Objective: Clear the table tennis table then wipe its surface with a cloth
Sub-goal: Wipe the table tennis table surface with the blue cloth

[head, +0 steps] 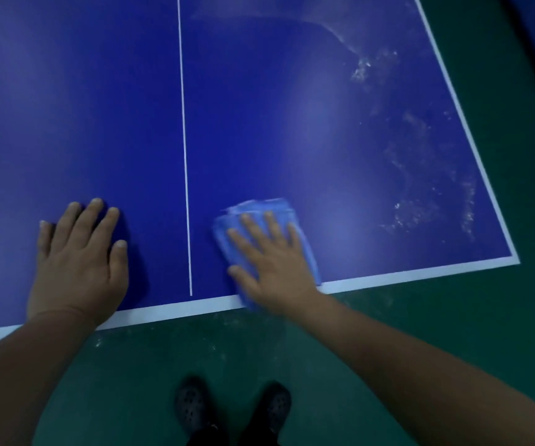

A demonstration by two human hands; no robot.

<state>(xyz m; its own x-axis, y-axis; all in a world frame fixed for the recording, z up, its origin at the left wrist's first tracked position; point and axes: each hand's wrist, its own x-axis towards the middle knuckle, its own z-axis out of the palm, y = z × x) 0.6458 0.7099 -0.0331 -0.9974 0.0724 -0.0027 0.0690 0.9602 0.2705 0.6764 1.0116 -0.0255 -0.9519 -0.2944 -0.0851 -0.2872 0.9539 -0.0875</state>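
Blue table [292, 123], right hand [272, 268] flat on folded cloth [259, 210], grip wide; left hand [79, 262] flat beside.

On the table [292, 123], the left hand [79, 262] lies left of the centre line [184, 149]; the right hand [272, 268] presses a cloth [259, 210] right of it.

Tabletop [98, 107] lay flat and open ahead and to both sides. Only obstructions: left hand [79, 262] planted flat left of the centre line [184, 156], right hand [272, 268] pressing the folded cloth [259, 210] by the near edge.
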